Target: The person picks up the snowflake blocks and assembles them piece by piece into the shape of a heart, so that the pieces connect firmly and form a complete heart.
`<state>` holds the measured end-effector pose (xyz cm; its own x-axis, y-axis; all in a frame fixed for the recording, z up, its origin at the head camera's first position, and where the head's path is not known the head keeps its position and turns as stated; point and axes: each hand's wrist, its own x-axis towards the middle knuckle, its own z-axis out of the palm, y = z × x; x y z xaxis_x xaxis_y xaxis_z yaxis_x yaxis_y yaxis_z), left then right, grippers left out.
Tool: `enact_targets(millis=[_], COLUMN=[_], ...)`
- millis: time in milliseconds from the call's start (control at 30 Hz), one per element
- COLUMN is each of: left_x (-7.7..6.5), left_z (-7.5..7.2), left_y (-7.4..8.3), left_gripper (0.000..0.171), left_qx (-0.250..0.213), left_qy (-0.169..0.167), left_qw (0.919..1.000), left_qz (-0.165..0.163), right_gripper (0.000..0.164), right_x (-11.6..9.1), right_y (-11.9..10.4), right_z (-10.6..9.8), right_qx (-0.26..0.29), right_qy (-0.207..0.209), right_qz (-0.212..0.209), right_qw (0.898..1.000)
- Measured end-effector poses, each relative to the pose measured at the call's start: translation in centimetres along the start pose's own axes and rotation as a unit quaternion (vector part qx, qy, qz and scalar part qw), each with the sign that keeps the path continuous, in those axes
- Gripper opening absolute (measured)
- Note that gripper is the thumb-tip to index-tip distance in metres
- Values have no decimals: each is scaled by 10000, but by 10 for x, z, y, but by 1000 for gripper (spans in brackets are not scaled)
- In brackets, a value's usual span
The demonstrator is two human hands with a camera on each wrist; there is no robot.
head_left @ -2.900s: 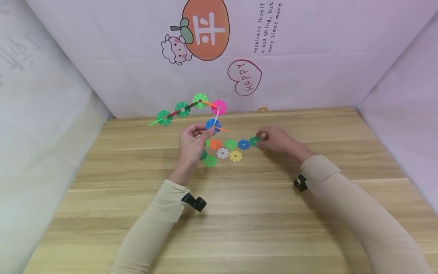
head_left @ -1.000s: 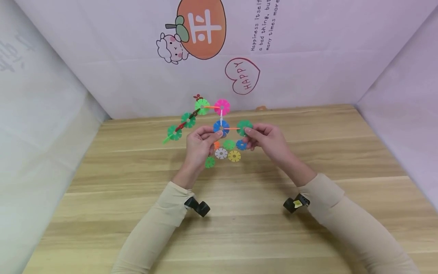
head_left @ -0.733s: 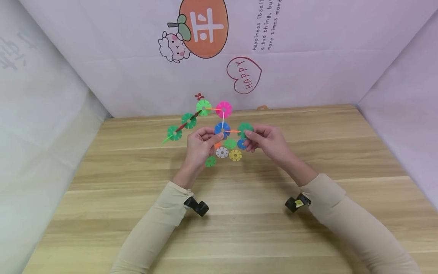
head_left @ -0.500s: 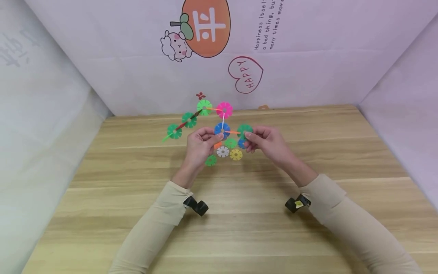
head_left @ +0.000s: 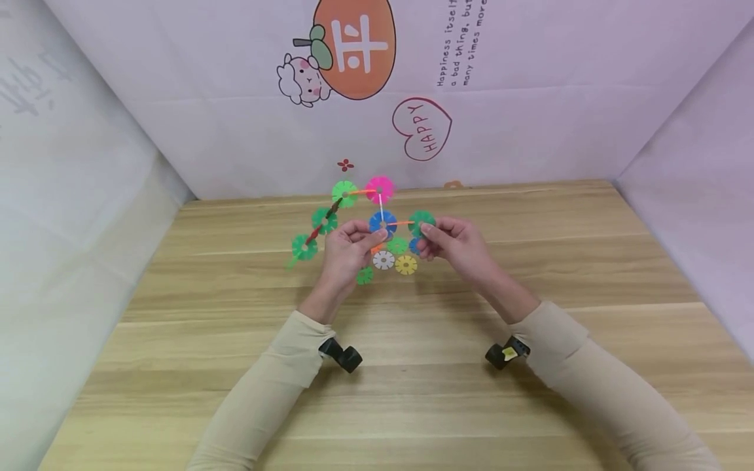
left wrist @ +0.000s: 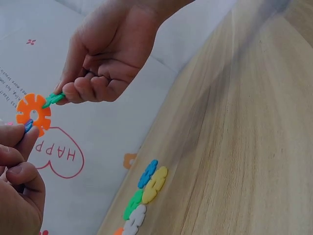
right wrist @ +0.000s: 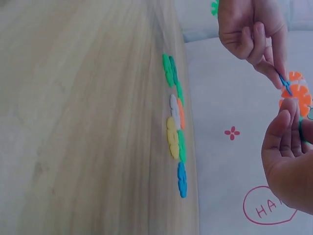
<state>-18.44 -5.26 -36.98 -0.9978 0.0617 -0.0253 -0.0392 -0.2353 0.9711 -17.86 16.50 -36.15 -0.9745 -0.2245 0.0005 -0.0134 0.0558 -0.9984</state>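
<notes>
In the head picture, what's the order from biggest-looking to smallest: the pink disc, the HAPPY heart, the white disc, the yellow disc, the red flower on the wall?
1. HAPPY heart
2. Pink disc
3. White disc and yellow disc: they look alike, so no ranking
4. Red flower

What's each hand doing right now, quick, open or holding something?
Left hand: closed, pinching the raised blue disc between thumb and fingers.
Right hand: closed, pinching the raised dark green disc between thumb and fingers.
</notes>
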Motion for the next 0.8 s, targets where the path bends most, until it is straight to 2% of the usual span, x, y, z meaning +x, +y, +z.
enact_targets(millis=[133, 367, 467, 633, 800], left_x=[0, 4, 4, 3, 1], left_z=[1, 4, 5, 6, 8], left_y=[0, 4, 6, 9, 11], left_gripper=[19, 15, 14, 11, 12], left_qx=[9, -328, -302, -122, -100], left_qy=[40, -6, -17, 51, 104], left_qw=[10000, 9991, 9991, 9997, 9997], left_qz=[-62, -272, -305, -205, -212], right_gripper=[28, 19, 20, 19, 21], right_x=[1, 1, 0, 0, -3], right_y=[-3, -12, -14, -14, -16], right_z=[0, -3, -3, -1, 2], right_qx=[122, 1008, 918, 418, -43], right_qy=[-32, -51, -3, 188, 295], right_qz=[216, 733, 532, 67, -277], right_qw=[9997, 9922, 9944, 9989, 9992])
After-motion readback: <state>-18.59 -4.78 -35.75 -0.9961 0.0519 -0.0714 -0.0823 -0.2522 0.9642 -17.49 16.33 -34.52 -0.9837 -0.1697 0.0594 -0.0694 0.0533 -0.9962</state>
